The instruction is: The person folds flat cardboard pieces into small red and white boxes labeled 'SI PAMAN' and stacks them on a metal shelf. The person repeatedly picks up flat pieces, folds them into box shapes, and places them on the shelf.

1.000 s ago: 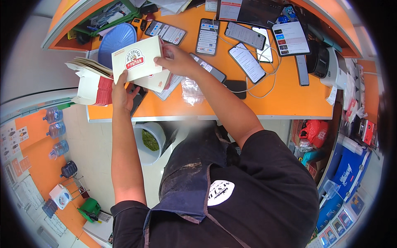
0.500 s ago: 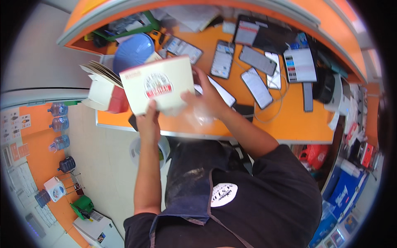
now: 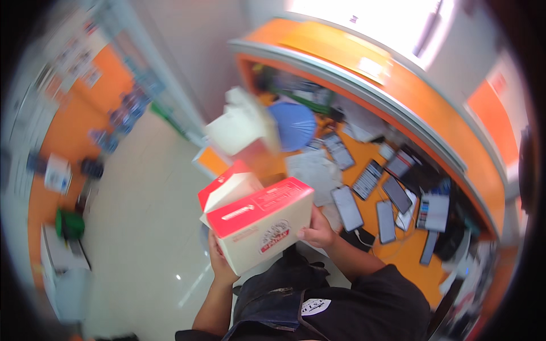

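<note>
A cream and red cardboard box (image 3: 267,236) is held in front of my body, off the desk edge. One of its red sides faces up, and open flaps (image 3: 230,187) stick out on its far left. My left hand (image 3: 222,258) grips the box's left end from below, its fingers partly hidden. At the right end, my right hand (image 3: 318,230) is closed on the box with the thumb on the cream face. The inside of the box is out of sight.
Another open cream carton (image 3: 236,128), blurred, stands at the desk's left end beside a blue round object (image 3: 296,126). Several phones (image 3: 347,208), cables and papers (image 3: 315,170) lie on the orange desk (image 3: 369,219). A raised orange shelf (image 3: 341,51) borders its back.
The view has swung left. Both hands have brought the box down and nearer my body. It now shows depth, with a red side and open flaps, where mainly its cream face showed.
</note>
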Available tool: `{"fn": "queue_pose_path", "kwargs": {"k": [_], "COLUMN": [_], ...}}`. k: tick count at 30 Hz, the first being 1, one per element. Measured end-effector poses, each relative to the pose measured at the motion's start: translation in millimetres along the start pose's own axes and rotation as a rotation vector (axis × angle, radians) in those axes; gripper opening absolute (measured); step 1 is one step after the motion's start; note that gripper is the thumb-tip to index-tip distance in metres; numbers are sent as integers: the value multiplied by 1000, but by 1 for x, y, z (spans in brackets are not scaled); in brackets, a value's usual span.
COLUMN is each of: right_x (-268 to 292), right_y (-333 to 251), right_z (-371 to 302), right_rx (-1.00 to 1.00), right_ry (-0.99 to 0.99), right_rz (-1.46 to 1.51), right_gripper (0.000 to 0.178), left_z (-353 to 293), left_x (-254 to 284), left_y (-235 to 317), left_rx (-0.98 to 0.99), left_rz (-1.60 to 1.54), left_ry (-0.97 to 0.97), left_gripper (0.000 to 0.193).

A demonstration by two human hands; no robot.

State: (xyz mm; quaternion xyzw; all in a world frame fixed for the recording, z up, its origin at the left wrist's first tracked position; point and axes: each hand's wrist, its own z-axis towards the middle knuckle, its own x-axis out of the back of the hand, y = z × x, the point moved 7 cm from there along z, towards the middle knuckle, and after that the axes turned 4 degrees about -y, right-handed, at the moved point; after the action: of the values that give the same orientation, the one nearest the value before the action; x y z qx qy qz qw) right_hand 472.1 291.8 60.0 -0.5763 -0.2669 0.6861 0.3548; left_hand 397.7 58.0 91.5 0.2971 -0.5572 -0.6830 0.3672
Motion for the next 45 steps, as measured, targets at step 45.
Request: {"fn": "queue_pose_path", "kwargs": {"k": [45], "right_x": [-1218], "right_y": [969], "right_z": [-545], "right_rx": [-1554], "right_ry": [-1044], "right_rz": [-96], "right_gripper": [51], "left_z": [-1249], "left_x": [-35], "left_y": [-89], "left_rx": [1190], "left_rz": [-1055], "left_ry": [3285], "left_gripper": [68]}}
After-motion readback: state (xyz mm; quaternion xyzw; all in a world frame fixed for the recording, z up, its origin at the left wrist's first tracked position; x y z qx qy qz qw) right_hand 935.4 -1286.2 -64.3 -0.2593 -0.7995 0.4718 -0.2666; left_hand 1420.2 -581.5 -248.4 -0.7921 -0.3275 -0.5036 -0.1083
